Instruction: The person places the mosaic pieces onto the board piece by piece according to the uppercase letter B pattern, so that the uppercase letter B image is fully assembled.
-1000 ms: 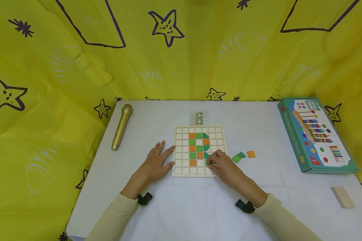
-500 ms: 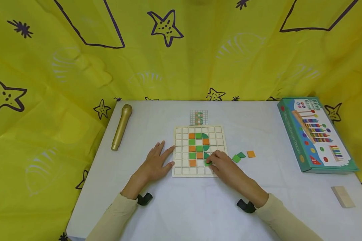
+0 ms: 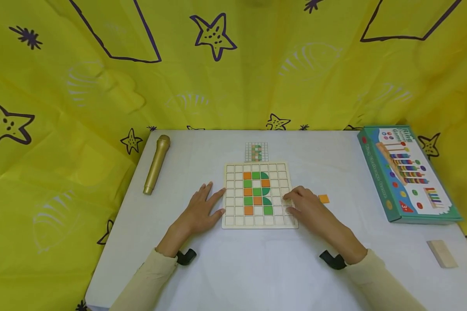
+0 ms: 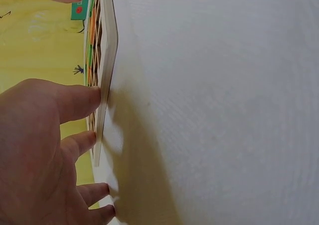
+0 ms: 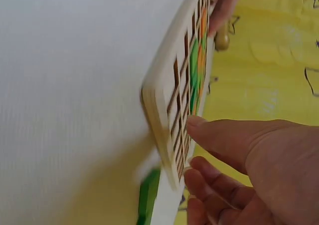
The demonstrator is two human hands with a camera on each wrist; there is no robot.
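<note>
A pale wooden grid board lies flat on the white table. Orange and green tiles in it form an R-like shape, with a green square tile at its lower right. Fingers of my left hand, spread and relaxed, touch the board's left edge. At the right edge is my right hand, its thumb and fingers apart and nothing between them. Beyond it an orange square tile lies on the table. Loose green tiles show beside the board in the right wrist view; the hand hides them in the head view.
Behind the board lies a small pattern card. A golden microphone is at the left. At the right are a green game box and a small wooden block. A yellow patterned cloth hangs behind the table.
My right hand has let go of the green square tile, which now sits in the board, and has moved right to the board's edge. The left hand stays put.
</note>
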